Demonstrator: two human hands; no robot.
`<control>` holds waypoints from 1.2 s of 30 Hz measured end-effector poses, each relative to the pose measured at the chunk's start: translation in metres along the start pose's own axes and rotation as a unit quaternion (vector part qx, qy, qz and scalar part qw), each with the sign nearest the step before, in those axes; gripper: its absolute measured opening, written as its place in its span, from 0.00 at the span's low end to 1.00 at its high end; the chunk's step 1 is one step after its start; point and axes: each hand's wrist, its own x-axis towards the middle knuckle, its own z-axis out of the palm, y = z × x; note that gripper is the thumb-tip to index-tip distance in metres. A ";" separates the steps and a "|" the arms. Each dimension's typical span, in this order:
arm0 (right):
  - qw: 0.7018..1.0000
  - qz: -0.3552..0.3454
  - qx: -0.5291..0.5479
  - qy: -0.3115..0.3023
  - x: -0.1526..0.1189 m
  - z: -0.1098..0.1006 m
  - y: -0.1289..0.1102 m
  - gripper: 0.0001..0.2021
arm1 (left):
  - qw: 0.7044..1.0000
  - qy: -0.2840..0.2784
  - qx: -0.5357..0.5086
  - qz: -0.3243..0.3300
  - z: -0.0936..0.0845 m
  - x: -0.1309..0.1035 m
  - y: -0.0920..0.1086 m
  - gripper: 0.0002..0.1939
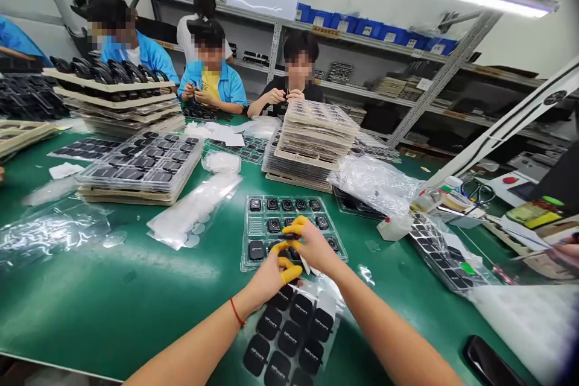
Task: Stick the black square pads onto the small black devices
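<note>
Both hands meet over the near edge of a clear plastic tray holding several square black watch bodies. My left hand, with yellow finger cots, is closed around a small dark watch body, mostly hidden by the fingers. My right hand, also in yellow finger cots, pinches at the same piece from the right. In the tray's near-left pocket lies a watch with a printed black face. Below my wrists is a sheet of black rounded-square stickers with white lettering.
Stacked trays stand behind the work tray, with another tray stack to the left. Crumpled plastic wrap and a white lamp arm are on the right. A black case lies near right. Co-workers sit opposite.
</note>
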 end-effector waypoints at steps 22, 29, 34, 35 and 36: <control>0.972 0.228 -0.053 0.016 -0.108 -0.035 0.076 0.06 | 0.962 -0.067 0.263 -0.021 0.009 -0.016 -0.002 0.25; 0.982 0.083 -0.157 0.068 -0.077 -0.010 0.072 0.11 | 0.988 -0.078 0.131 -0.011 0.011 -0.011 0.007 0.24; 0.995 0.032 -0.071 0.068 -0.062 0.008 0.051 0.06 | 0.989 -0.062 0.133 -0.005 0.005 -0.006 0.003 0.26; 0.996 0.004 -0.045 0.076 -0.065 0.008 0.046 0.06 | 0.988 -0.055 0.146 -0.001 0.005 -0.006 0.003 0.26; 0.996 -0.037 -0.018 0.081 -0.068 0.008 0.041 0.05 | 0.985 -0.052 0.163 0.009 0.004 -0.006 0.003 0.26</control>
